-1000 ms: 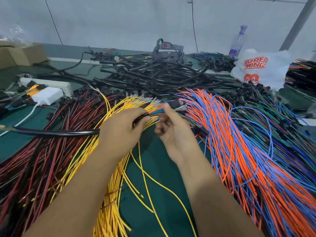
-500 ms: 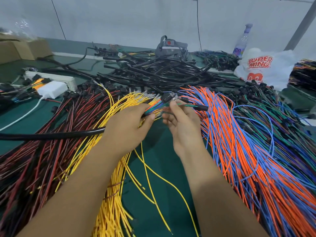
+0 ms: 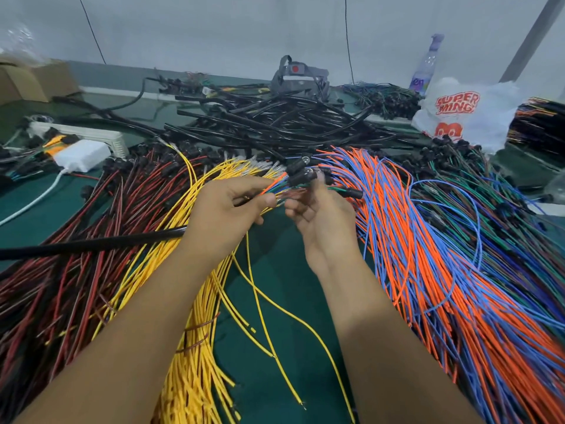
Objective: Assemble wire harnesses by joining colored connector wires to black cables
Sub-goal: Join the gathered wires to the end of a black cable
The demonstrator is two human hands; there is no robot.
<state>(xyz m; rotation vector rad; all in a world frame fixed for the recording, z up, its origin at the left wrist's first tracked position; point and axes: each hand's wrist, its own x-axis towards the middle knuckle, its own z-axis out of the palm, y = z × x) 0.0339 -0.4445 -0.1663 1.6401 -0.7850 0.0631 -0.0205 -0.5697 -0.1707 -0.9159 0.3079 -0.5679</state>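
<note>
Head view: the left hand (image 3: 226,206) grips a black cable (image 3: 91,244) whose coloured wire ends (image 3: 279,183) fan out past its fingers. The right hand (image 3: 318,209), fingers curled, pinches black connectors (image 3: 298,174) at those ends. Yellow wires (image 3: 195,347) lie below, orange and blue wires (image 3: 428,255) to the right, on the green counter (image 3: 287,301).
</note>
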